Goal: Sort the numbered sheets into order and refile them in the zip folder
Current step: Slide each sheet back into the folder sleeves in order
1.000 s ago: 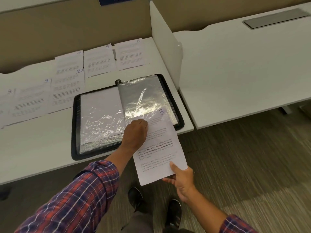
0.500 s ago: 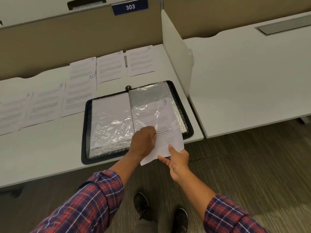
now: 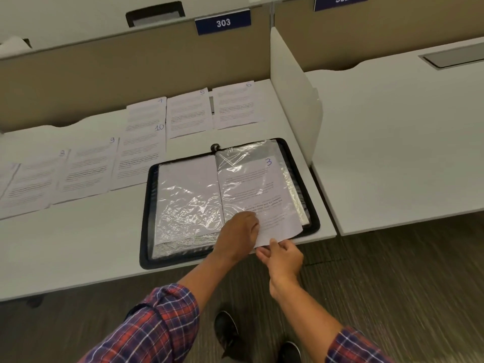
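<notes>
Nearest, the right hand pinches the bottom corner of the thin white printed sheet numbered 3, which lies just ahead of it, mostly inside a crinkled clear plastic sleeve of the open black zip folder. Just beside it, the left hand curls its fingers at the sleeve's mouth, seemingly holding it open. Light and floppy, the sheet would likely buckle if pushed by one corner, so its bottom edge looks the safer hold; the other numbered white sheets lie beyond both hands.
</notes>
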Tool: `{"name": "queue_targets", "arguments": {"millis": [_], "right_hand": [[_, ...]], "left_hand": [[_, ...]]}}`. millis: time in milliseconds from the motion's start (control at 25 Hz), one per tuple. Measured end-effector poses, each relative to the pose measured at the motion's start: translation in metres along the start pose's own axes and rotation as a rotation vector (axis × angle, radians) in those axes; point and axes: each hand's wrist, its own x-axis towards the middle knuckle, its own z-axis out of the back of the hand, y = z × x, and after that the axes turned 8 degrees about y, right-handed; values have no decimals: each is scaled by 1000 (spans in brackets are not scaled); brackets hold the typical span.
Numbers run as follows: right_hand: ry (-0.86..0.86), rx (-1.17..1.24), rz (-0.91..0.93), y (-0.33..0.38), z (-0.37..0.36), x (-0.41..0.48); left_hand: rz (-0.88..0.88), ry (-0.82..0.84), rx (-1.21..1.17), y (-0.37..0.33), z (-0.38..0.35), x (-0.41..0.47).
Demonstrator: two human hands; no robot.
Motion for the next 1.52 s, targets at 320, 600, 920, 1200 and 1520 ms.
{"name": "queue_targets", "arguments": {"millis": [320,600,920,1200,1520], "right_hand": [[-82,-125,84,20,-41,32],[-53,-147,33,35,-53,47],[-227,-198,184,48,-16,34],[-134,-470,188,79,-14,57],[195,-605,595,80,-56,4]], "left_hand": [[-35,-41,-22,4,2,-4],[-71,-79,-105,8,5,-6],[0,-86,-167,4,9,-8],[57,7,-188,1,13,-9],[460,19,-943,-9,80,20]]}}
